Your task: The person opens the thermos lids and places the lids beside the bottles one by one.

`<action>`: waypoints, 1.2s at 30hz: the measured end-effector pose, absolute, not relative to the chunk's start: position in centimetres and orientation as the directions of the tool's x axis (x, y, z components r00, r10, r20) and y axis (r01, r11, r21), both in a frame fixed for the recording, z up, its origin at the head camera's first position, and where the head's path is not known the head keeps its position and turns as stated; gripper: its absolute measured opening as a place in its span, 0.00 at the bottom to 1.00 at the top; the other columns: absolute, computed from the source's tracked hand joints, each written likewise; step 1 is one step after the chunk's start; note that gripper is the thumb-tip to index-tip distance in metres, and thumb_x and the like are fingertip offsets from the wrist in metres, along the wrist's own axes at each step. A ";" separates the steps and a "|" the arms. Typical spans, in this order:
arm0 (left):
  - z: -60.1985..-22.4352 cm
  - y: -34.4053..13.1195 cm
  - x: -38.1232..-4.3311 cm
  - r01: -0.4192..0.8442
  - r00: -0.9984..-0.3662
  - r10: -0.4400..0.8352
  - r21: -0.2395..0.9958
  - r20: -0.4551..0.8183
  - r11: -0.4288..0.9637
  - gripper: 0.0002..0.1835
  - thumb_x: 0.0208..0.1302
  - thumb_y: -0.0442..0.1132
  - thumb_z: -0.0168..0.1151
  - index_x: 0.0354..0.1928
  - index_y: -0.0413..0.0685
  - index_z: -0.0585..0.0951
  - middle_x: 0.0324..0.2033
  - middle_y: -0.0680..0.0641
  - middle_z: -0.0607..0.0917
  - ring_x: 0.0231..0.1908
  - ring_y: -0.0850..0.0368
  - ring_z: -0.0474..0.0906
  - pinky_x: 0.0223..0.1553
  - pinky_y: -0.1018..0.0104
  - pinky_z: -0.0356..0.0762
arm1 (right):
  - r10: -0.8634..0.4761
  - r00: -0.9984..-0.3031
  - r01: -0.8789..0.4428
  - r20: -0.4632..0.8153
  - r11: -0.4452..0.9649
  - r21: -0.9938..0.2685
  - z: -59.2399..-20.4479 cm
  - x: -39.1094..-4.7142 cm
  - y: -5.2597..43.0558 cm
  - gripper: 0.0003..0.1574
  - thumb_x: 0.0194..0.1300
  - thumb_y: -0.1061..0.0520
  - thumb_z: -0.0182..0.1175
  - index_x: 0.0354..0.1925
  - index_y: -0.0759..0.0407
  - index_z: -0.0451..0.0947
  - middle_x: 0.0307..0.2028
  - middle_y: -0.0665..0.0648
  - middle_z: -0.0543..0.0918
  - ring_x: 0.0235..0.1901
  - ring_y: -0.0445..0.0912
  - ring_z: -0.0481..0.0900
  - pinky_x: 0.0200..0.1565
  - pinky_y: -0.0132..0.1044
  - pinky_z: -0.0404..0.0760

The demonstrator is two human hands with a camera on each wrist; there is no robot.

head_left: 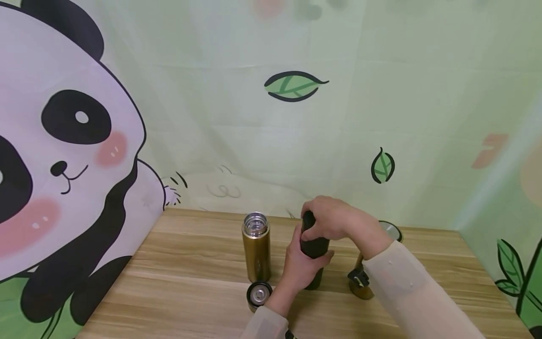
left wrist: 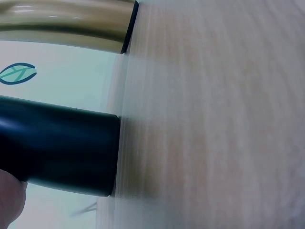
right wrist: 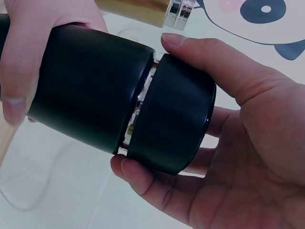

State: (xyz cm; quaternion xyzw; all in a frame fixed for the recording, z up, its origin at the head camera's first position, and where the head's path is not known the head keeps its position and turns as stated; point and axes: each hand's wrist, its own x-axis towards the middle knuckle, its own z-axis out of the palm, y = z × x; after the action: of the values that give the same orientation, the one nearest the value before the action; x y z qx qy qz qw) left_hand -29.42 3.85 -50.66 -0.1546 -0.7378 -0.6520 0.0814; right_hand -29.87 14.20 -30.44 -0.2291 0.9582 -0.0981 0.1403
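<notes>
My left hand [head_left: 298, 263] grips the body of a black insulated bottle [head_left: 315, 248], which stands upright on the table. On top, my right hand [head_left: 332, 219] holds its black lid [right wrist: 174, 114] between thumb and fingers. A narrow gap with a shiny neck shows between lid and body in the right wrist view. To the left stands a gold insulated bottle [head_left: 257, 256] without its lid, its steel mouth facing up. A loose round lid [head_left: 259, 295] lies in front of it, inner side up, beside my left wrist.
Another gold bottle [head_left: 362, 291] stands to the right, partly hidden behind my right forearm, with a black piece at its side. The wooden table [head_left: 190, 254] backs onto a green cloth printed with a panda [head_left: 72, 117] and leaves.
</notes>
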 end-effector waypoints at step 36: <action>-50.5 4.0 -29.5 0.317 -0.945 0.120 0.942 0.305 0.107 0.40 0.58 0.46 0.77 0.68 0.67 0.65 0.59 0.60 0.81 0.57 0.60 0.80 0.61 0.60 0.77 | -0.572 -0.805 -0.531 -0.156 0.813 -0.238 -30.4 -29.5 15.3 0.38 0.58 0.59 0.72 0.67 0.44 0.78 0.47 0.54 0.79 0.44 0.48 0.77 0.46 0.41 0.83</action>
State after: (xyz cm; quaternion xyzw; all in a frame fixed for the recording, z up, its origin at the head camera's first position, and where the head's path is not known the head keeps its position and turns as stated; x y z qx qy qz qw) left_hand -29.48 3.99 -50.50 -0.1476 -0.7402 -0.6515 0.0759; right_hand -29.50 15.34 -30.39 -0.2917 0.9456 -0.0917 0.1107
